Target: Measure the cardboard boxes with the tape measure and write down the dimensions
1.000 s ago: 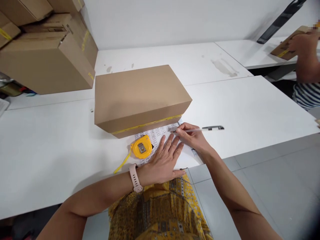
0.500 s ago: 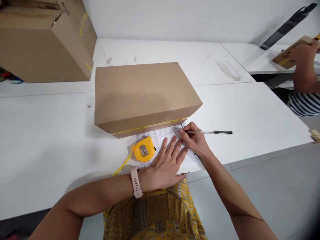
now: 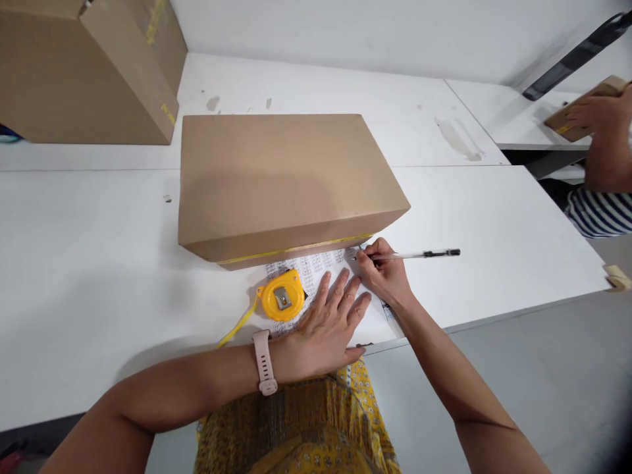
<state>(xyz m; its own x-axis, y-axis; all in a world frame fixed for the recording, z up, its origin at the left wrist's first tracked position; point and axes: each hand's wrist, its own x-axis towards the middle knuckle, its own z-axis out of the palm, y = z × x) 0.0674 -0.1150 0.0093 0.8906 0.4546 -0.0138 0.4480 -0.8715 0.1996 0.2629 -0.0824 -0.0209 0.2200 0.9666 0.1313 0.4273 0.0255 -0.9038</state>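
A closed brown cardboard box (image 3: 281, 178) with a strip of yellow tape along its near edge lies on the white table (image 3: 89, 263). In front of it is a printed sheet of paper (image 3: 316, 270), partly under the box. My left hand (image 3: 328, 326) lies flat on the sheet with fingers spread; a pink watch is on that wrist. A yellow tape measure (image 3: 282, 295) rests on the paper just left of my fingers, its tape trailing toward the table edge. My right hand (image 3: 385, 273) grips a clear pen (image 3: 419, 254) with its tip on the paper beside the box.
Larger cardboard boxes (image 3: 83, 72) stand at the back left. At the far right another person's arm (image 3: 605, 141), above striped clothing, holds a flat cardboard piece (image 3: 577, 115) over a neighbouring table. A small object (image 3: 615, 276) lies by the right table corner.
The view has tilted down and moved closer to the box. My right hand with the pen has shifted slightly along the paper; my left hand stays flat on the sheet.
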